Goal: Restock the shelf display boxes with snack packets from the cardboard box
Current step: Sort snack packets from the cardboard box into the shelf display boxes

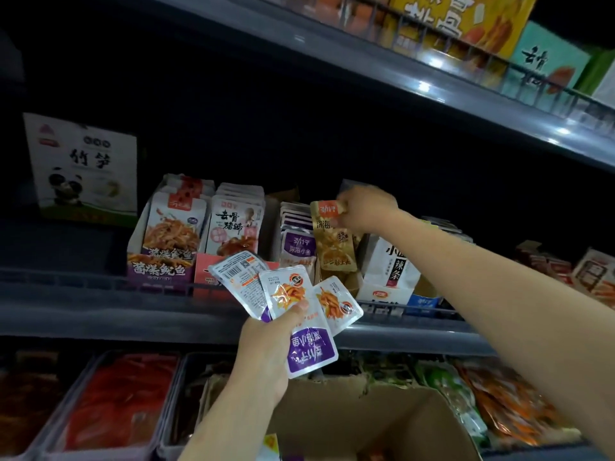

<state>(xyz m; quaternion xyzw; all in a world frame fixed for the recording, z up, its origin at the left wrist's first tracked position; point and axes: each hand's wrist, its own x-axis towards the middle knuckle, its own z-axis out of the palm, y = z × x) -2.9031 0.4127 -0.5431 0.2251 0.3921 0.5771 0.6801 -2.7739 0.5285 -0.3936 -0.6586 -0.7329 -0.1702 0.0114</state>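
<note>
The right hand (364, 209) reaches over the middle shelf, its fingers curled and pinching the top edge of a gold snack packet (333, 237), which hangs upright below the fingertips, just in front of a display box (296, 242) filled with purple-labelled packets standing in a row. The left hand (266, 356) is lower, near the shelf's front rail (100, 287); its thumb presses down on a fan of three purple-and-white packets (296, 311) gripped against the curled fingers, the packets spreading up and outward from the thumb. Directly below that hand sits the open cardboard box (366, 424); its contents are too dark to make out. To the left of the pinching fingers, two more display boxes stand side by side: one (163, 247) holds packets picturing shredded orange strips, the next (234, 234) holds pink-and-white packets. To the right, beneath the forearm, a white box (391, 271) holds white packets. Under the shelf, clear bins (109, 404) hold red and orange bagged goods.
</note>
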